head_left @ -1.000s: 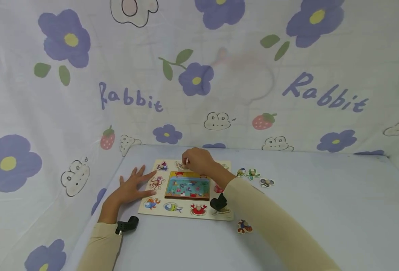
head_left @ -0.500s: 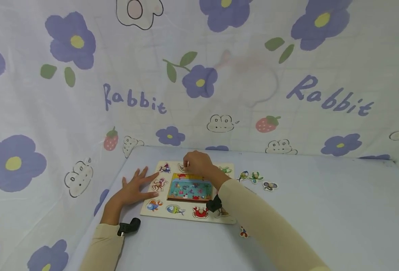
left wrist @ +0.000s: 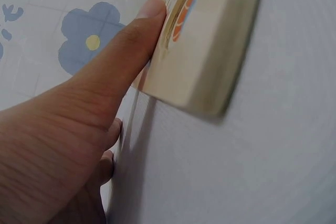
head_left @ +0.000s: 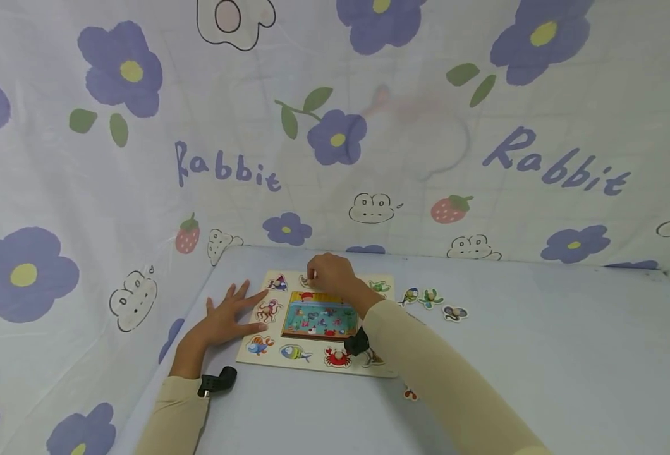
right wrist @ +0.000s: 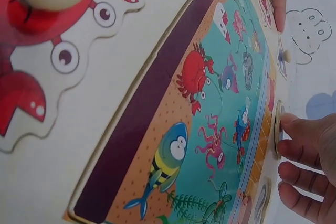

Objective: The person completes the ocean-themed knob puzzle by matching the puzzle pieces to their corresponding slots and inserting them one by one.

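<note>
A wooden peg puzzle board (head_left: 317,359) with sea animals lies on the table. My left hand (head_left: 224,321) rests on its left edge, fingers spread, with the thumb (left wrist: 131,40) on the board in the left wrist view. My right hand (head_left: 332,276) is at the board's far edge, fingertips pinching a puzzle piece (right wrist: 278,136) that shows nearly edge-on, its picture hidden. Set around the picture panel (head_left: 319,316) are an octopus piece (head_left: 268,310), a striped fish piece (head_left: 295,352) and a red crab piece (head_left: 337,357).
Right of the board lie loose pieces: a fish (head_left: 409,296), a green turtle-like piece (head_left: 430,298) and a grey piece (head_left: 455,313). A red-tipped piece (head_left: 411,394) is partly under the right sleeve (head_left: 426,360). A printed curtain (head_left: 403,151) stands behind the table.
The head view has shifted slightly. My right forearm has moved a little left, covering more of the red-tipped loose piece; my right hand stays at the same piece. The left hand keeps its place.
</note>
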The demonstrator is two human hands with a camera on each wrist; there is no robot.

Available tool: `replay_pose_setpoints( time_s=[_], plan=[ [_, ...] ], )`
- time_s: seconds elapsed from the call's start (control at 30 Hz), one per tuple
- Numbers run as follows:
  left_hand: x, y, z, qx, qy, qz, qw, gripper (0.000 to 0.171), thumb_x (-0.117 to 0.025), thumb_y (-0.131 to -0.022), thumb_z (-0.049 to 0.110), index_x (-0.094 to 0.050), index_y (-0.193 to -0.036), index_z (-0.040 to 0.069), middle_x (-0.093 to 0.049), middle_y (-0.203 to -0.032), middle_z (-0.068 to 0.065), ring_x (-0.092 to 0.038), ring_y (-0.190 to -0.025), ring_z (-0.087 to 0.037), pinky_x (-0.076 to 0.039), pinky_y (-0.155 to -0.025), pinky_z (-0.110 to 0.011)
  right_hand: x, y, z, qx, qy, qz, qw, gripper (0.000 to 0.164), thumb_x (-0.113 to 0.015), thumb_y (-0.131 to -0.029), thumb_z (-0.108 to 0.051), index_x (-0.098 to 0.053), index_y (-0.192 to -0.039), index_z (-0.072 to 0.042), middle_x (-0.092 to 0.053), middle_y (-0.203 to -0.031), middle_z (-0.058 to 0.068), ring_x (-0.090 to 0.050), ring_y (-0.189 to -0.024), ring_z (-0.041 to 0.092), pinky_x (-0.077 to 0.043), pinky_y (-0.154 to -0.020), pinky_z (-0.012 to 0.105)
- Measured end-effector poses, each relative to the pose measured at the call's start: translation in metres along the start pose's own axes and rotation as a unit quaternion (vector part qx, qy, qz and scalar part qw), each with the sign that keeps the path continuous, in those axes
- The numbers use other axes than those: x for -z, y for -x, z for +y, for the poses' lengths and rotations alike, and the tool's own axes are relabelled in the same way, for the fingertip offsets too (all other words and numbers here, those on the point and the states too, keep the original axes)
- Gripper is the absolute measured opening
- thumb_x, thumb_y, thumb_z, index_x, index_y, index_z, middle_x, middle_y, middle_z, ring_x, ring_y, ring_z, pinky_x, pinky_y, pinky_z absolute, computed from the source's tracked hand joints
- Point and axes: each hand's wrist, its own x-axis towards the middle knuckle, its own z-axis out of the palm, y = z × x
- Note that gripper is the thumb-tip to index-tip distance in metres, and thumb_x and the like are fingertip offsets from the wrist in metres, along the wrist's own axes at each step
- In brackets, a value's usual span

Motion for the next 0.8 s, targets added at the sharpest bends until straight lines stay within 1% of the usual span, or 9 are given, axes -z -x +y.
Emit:
replay_pose_setpoints(
  time_s=[0.27, 0.43, 0.6, 0.7, 0.8],
  plan=[
    [-0.0003, -0.0010, -0.0013, 0.005, -0.002, -0.002, 1.0000, 0.084, -0.074, -0.084, 0.062, -0.041, -0.156, 0.031, -0.013, -0.168, -0.019, 0.000, -0.152, -0.051, 0.011, -0.105, -0.082, -0.0030, -0.0060, -0.0028, -0.013, 0.005, -0.010, 1.000, 0.011, -0.074, -0.095, -0.030, -0.075, -0.091, -0.020, -0.070, -0.094, -0.004, -0.059, -0.080, 0.015, -0.054, -0.070, 0.032],
    [0.0000, -0.0031, -0.0012, 0.001, -0.001, -0.004, 1.0000, 0.085, -0.073, -0.085, 0.062, -0.040, -0.157, 0.031, -0.012, -0.168, -0.018, 0.001, -0.152, -0.051, 0.012, -0.105, -0.082, -0.0023, -0.0056, -0.0010, -0.011, 0.005, -0.006, 1.000, 0.010, -0.075, -0.094, -0.029, -0.075, -0.090, -0.020, -0.070, -0.093, -0.005, -0.060, -0.078, 0.014, -0.055, -0.068, 0.032],
    [0.0009, -0.0043, -0.0003, 0.000, -0.009, -0.005, 0.9999, 0.085, -0.073, -0.085, 0.062, -0.039, -0.157, 0.032, -0.012, -0.168, -0.018, 0.001, -0.152, -0.051, 0.011, -0.105, -0.082, -0.0033, -0.0057, 0.0010, -0.008, 0.006, 0.001, 1.000, 0.010, -0.075, -0.094, -0.030, -0.075, -0.090, -0.021, -0.070, -0.094, -0.006, -0.060, -0.078, 0.013, -0.055, -0.067, 0.032],
    [0.0011, -0.0036, 0.0002, 0.002, -0.011, -0.006, 0.9999, 0.085, -0.073, -0.085, 0.062, -0.040, -0.157, 0.032, -0.012, -0.168, -0.018, 0.000, -0.152, -0.050, 0.010, -0.105, -0.082, -0.0029, -0.0042, 0.0008, -0.005, 0.014, 0.002, 1.000, 0.011, -0.074, -0.095, -0.031, -0.074, -0.094, -0.020, -0.071, -0.097, -0.005, -0.061, -0.080, 0.014, -0.055, -0.068, 0.033],
    [0.0012, -0.0016, 0.0002, 0.005, -0.009, -0.007, 0.9999, 0.085, -0.073, -0.085, 0.062, -0.040, -0.157, 0.031, -0.012, -0.168, -0.019, 0.000, -0.152, -0.051, 0.010, -0.105, -0.082, 0.0020, 0.0011, -0.0008, 0.003, 0.030, 0.003, 1.000, 0.013, -0.073, -0.096, -0.032, -0.073, -0.099, -0.019, -0.071, -0.100, -0.004, -0.061, -0.082, 0.015, -0.055, -0.069, 0.033]
  ],
)
